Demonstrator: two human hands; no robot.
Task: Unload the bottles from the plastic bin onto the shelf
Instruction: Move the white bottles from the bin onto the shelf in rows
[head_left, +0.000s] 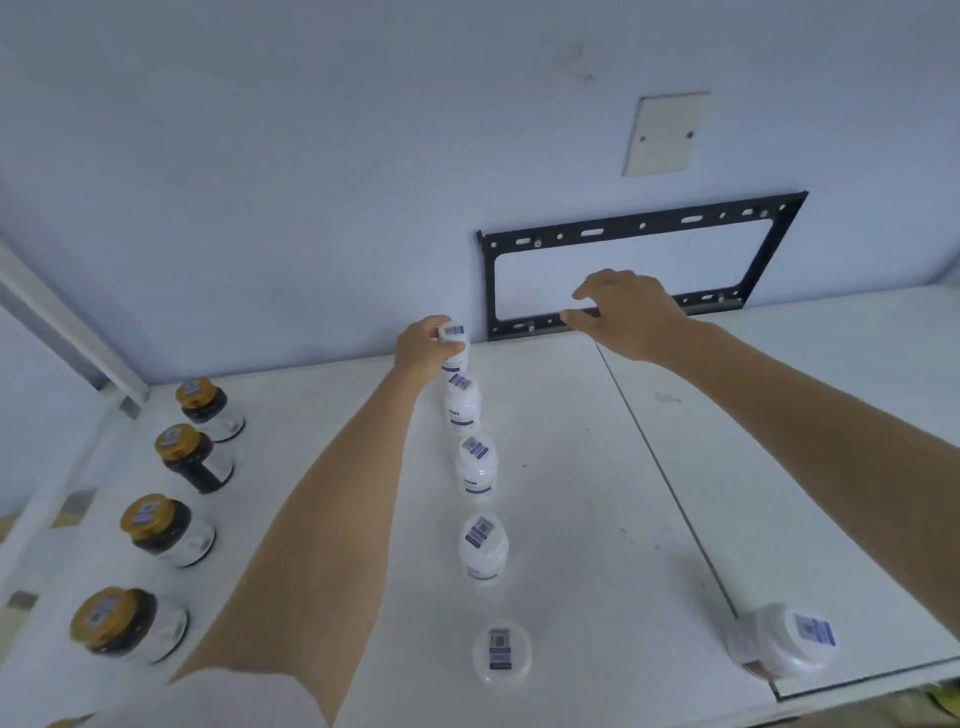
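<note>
- Holding the small white plastic bottle with the barcode sticker on its cap (453, 340) at the far end of the shelf, close to the wall; my left hand (423, 349) wraps its cap and shoulder from the left side; whether its base is already down I cannot tell
- It looks light and rigid to me, a smooth-walled thing that could slide in a loose grip; the cap's edge and the shoulder under it seem the surest place to take hold, and a sideways wrap leaves the base free for setting down
- Being narrow and tall for its foot, I judge it easy to tip; the next white bottle (462, 402) stands just beside it, so a knock could topple the line
- Three more white capped bottles carry the row (480, 548) toward me, each standing apart from the next
- My right hand (626, 306) hovers over the flat white shelf board (561, 447), fingers loosely spread, gripping nothing
- One wider white jar (782, 647) sits near the front right edge; four dark glass jars with gold lids (171, 527) line the left side; a black metal bracket frame (641, 260) is fixed to the wall behind
- No bin is in view
</note>
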